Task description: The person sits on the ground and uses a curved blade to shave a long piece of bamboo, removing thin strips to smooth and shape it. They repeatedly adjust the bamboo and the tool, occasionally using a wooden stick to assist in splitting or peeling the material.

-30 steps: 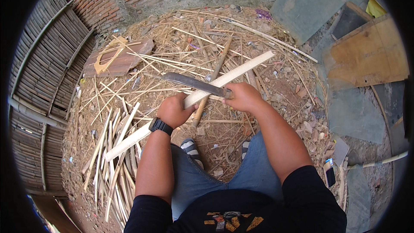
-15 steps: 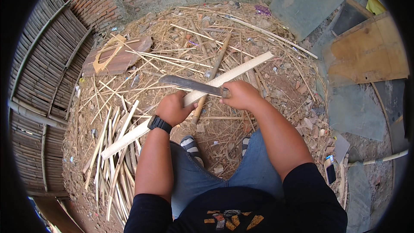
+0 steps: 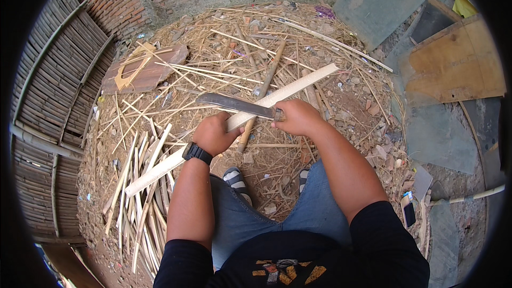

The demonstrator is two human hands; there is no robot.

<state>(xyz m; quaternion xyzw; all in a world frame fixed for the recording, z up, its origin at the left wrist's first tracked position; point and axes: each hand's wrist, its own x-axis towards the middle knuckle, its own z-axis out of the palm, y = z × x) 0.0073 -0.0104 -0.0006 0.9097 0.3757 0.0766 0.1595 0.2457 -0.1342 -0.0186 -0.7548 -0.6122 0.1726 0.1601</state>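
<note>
A long, pale bamboo slat [image 3: 290, 90] runs slantwise from the lower left to the upper right in front of me. My left hand [image 3: 212, 132] is closed around it near its middle, with a black watch on the wrist. In my right hand [image 3: 300, 117] is the handle of a machete [image 3: 234, 103], whose dark broad blade points left. The blade lies across the slat, just beyond my left hand; whether its edge bites into the slat cannot be seen. My right fingers hide most of the handle.
Split bamboo strips [image 3: 144, 203] lie piled left of my legs. A bamboo pole [image 3: 273, 69] and scattered sticks cover the ground ahead. A reddish-brown board [image 3: 165, 64] lies at the far left. Grey sheets [image 3: 376, 5] lean right; a woven bamboo wall [image 3: 48, 69] stands left.
</note>
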